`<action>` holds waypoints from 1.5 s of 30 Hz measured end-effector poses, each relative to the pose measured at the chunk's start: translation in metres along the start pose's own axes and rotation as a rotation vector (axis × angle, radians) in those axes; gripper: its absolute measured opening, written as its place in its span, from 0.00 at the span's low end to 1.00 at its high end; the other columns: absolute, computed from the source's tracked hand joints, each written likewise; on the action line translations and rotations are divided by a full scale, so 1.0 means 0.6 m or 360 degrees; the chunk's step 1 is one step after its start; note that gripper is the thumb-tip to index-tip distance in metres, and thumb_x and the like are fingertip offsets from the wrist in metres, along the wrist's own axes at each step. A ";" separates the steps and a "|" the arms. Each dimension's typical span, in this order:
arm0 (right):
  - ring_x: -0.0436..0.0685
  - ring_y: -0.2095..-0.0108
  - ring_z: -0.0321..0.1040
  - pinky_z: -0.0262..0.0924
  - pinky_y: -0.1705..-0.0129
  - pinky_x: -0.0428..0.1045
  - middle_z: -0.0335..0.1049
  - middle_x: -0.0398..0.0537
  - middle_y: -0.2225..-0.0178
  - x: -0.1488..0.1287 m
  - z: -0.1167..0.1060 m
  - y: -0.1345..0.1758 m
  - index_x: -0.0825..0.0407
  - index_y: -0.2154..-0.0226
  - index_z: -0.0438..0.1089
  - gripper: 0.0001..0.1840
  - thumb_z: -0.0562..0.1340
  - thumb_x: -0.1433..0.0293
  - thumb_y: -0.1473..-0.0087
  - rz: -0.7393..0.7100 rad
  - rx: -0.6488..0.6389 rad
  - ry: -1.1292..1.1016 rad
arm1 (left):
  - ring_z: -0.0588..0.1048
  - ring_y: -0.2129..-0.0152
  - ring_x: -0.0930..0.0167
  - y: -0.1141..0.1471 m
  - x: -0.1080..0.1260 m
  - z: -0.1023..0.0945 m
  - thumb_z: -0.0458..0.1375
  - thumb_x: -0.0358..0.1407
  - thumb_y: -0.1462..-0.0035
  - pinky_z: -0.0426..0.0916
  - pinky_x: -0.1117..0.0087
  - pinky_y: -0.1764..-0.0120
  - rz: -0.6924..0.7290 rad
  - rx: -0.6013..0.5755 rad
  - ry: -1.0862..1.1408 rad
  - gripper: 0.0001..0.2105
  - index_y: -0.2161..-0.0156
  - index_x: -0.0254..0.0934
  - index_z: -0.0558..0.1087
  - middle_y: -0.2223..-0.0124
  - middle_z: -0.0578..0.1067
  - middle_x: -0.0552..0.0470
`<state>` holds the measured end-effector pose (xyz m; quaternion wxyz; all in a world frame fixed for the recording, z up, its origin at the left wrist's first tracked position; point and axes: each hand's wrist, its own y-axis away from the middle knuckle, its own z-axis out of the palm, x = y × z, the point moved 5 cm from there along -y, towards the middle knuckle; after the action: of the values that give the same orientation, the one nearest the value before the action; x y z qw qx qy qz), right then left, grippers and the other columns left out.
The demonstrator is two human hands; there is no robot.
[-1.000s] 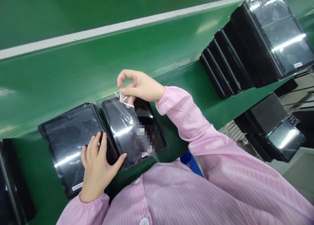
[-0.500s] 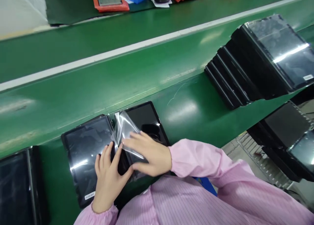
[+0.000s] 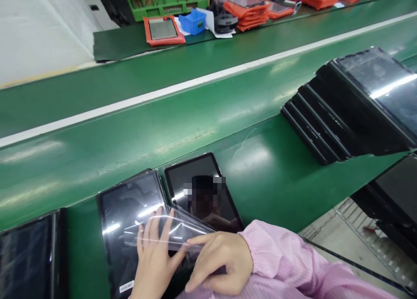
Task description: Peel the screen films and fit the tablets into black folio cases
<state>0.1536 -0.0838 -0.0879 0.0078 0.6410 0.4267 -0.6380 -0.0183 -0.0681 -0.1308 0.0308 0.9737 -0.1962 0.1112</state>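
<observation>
Green bench [image 3: 280,194], a leaning stack [image 3: 342,112] at right; left tablet [image 3: 130,199] and right tablet [image 3: 203,188] side by side on it. Film [image 3: 186,226] crosses the left hand [image 3: 154,251] — spread, grasping nothing — to the curled right hand [image 3: 224,260], its hold unclear.

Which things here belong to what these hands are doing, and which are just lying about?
Likely in the job:
clear film, touching left hand and right hand
glossy tablet near right hand
labelled tablet beneath left hand

Seemingly just lying about:
black stack at right
blue bin
orange pile
green crate
</observation>
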 end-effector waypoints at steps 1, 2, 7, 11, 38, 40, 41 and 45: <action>0.50 0.64 0.79 0.53 0.36 0.51 0.81 0.48 0.67 -0.003 -0.006 -0.001 0.58 0.59 0.74 0.15 0.55 0.79 0.46 -0.0028 0.0079 0.0045 | 0.53 0.34 0.50 0.000 0.001 0.001 0.53 0.45 0.38 0.50 0.39 0.39 0.0010 0.0016 0.0007 0.33 0.31 0.44 0.48 0.30 0.50 0.36; 0.50 0.62 0.78 0.54 0.37 0.50 0.81 0.46 0.68 -0.007 -0.013 -0.002 0.57 0.59 0.73 0.14 0.56 0.79 0.46 -0.0047 0.0149 0.0114 | 0.53 0.34 0.50 0.001 0.002 0.001 0.53 0.45 0.38 0.49 0.40 0.39 0.0022 0.0034 0.0018 0.33 0.31 0.43 0.48 0.31 0.52 0.35; 0.62 0.38 0.60 0.45 0.34 0.63 0.71 0.54 0.45 -0.001 -0.044 0.011 0.50 0.48 0.70 0.20 0.60 0.69 0.44 0.0301 0.0140 0.0915 | 0.55 0.35 0.52 0.004 0.005 -0.002 0.55 0.44 0.39 0.47 0.41 0.37 0.0065 0.0142 0.0122 0.32 0.33 0.44 0.53 0.32 0.57 0.37; 0.71 0.37 0.54 0.54 0.39 0.70 0.54 0.68 0.36 0.040 -0.109 0.073 0.57 0.34 0.51 0.40 0.62 0.65 0.46 0.1156 0.0649 0.1285 | 0.55 0.34 0.55 0.020 -0.040 -0.027 0.54 0.44 0.39 0.53 0.47 0.37 -0.0242 0.0296 0.0416 0.31 0.33 0.46 0.53 0.30 0.54 0.41; 0.61 0.73 0.74 0.68 0.73 0.52 0.76 0.51 0.73 0.010 -0.142 0.035 0.51 0.60 0.62 0.36 0.71 0.46 0.63 0.1341 0.1436 0.0106 | 0.68 0.41 0.55 0.062 -0.132 -0.096 0.48 0.51 0.38 0.61 0.55 0.42 -0.1320 0.0141 0.0907 0.36 0.31 0.30 0.51 0.38 0.69 0.37; 0.61 0.75 0.75 0.68 0.75 0.51 0.76 0.50 0.73 0.004 -0.152 0.034 0.51 0.59 0.62 0.38 0.73 0.47 0.66 0.1326 0.1499 0.0035 | 0.69 0.42 0.58 0.064 -0.144 -0.083 0.50 0.49 0.38 0.61 0.57 0.42 -0.1312 0.0168 0.1078 0.35 0.32 0.30 0.52 0.39 0.70 0.37; 0.61 0.75 0.75 0.68 0.75 0.52 0.77 0.50 0.72 0.004 -0.157 0.032 0.51 0.58 0.62 0.39 0.73 0.47 0.66 0.1314 0.1530 -0.0009 | 0.70 0.42 0.59 0.065 -0.151 -0.076 0.51 0.48 0.39 0.61 0.58 0.42 -0.1306 0.0195 0.1155 0.34 0.32 0.30 0.53 0.39 0.70 0.37; 0.61 0.72 0.77 0.71 0.71 0.52 0.79 0.49 0.69 0.034 -0.145 0.003 0.51 0.46 0.60 0.46 0.75 0.52 0.65 0.1249 0.1520 -0.0272 | 0.71 0.43 0.62 0.071 -0.169 -0.053 0.52 0.46 0.39 0.62 0.61 0.42 -0.1263 0.0309 0.1319 0.31 0.35 0.29 0.57 0.40 0.70 0.37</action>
<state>0.2213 -0.0256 -0.0897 -0.0118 0.6295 -0.1751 -0.7569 -0.1326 -0.0658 -0.1224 0.0549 0.8462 0.2234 0.4806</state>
